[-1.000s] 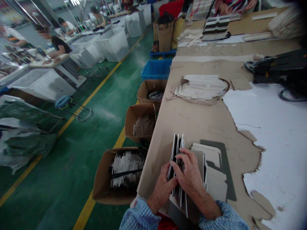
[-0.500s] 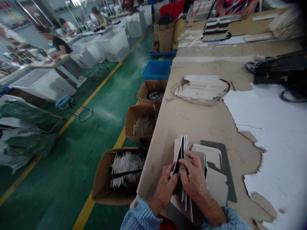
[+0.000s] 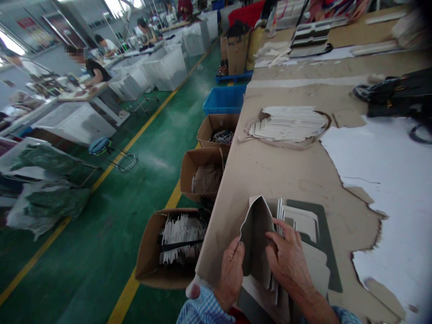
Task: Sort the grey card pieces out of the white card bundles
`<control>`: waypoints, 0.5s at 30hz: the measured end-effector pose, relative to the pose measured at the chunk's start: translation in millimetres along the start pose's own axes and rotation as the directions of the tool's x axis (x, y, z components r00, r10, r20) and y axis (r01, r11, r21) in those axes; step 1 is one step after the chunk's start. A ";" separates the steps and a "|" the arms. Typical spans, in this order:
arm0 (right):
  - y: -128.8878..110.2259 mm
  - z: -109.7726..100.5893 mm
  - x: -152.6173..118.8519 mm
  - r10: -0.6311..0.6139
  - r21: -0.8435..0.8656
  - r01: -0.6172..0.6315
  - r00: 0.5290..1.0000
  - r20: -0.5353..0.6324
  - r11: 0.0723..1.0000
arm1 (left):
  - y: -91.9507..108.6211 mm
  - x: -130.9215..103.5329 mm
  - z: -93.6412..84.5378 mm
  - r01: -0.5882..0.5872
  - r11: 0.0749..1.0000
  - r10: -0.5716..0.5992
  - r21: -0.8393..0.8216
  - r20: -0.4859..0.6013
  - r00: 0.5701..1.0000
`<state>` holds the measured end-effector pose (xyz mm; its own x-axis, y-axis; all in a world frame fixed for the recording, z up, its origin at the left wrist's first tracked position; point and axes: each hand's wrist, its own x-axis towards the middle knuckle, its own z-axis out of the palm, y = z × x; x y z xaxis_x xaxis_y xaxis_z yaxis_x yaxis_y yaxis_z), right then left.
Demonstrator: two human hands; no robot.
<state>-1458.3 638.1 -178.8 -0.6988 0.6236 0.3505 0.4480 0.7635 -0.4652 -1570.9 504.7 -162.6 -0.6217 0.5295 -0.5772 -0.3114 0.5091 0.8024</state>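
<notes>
A thin panel (image 3: 261,243), dark grey inside with a pale edge, stands opened in a tent shape between my hands. My left hand (image 3: 231,267) pinches its left edge, thumb on the inner face. My right hand (image 3: 288,254) grips the right side, fingertips on the grey face and along the edge. Beside and below that hand stand more upright pale-edged panels (image 3: 280,211), partly hidden by the fingers. Under my right forearm lie flat light-grey panels (image 3: 315,261) on a dark grey sheet (image 3: 332,261).
A stack of pale strips (image 3: 286,123) lies farther up the table (image 3: 286,175). White sheeting (image 3: 388,180) and a black bag (image 3: 394,96) are at the right. Cardboard boxes (image 3: 148,252) and a blue bin (image 3: 224,100) line the left edge. People work at machines across the aisle.
The panel between my hands has spread from a narrow fold into a wide opening. My left hand has moved slightly down, my right hand to the right. The view has shifted a little.
</notes>
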 end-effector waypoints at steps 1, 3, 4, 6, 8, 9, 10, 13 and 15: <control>3.8 1.7 -2.8 0.000 -0.019 0.000 1.000 -0.009 1.000 | -3.5 -0.6 1.3 0.015 1.000 -0.015 -0.002 -0.025 1.000; 10.7 5.7 -8.9 0.023 -0.040 -0.024 1.000 -0.021 0.999 | -9.4 -1.6 4.5 0.052 0.998 -0.051 0.020 -0.062 0.997; 13.5 7.6 -11.9 0.038 -0.043 -0.040 0.999 -0.030 0.998 | -11.5 -2.1 6.4 0.070 0.997 -0.066 0.039 -0.080 0.995; 17.5 10.3 -17.4 0.070 -0.042 -0.071 0.997 -0.043 0.997 | -13.3 -3.3 10.7 0.054 0.995 -0.048 0.086 -0.079 0.996; 19.6 10.9 -21.9 0.102 -0.044 -0.104 0.994 -0.043 0.994 | -11.7 -4.3 15.5 -0.065 0.989 0.061 0.130 0.033 0.998; 20.3 10.6 -23.7 0.119 -0.048 -0.121 0.992 -0.039 0.991 | -9.8 -4.6 17.8 -0.141 0.978 0.126 0.154 0.104 0.987; 21.2 10.0 -25.1 0.137 -0.053 -0.139 0.990 -0.032 0.989 | -7.5 -4.6 20.0 -0.212 0.960 0.182 0.182 0.168 0.969; 26.7 8.8 -27.3 0.191 -0.021 -0.192 0.981 -0.023 0.981 | 0.4 -3.0 24.1 -0.312 0.907 0.243 0.282 0.252 0.937; 32.5 9.6 -27.5 0.233 0.046 -0.231 0.972 -0.029 0.972 | 3.4 -1.6 24.2 -0.315 0.899 0.236 0.305 0.269 0.934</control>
<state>-1429.9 644.1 -211.3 -0.5589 0.7887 0.2562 0.5712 0.5901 -0.5705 -1553.6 521.9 -162.6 -0.4608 0.7971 -0.3902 0.1354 0.4977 0.8567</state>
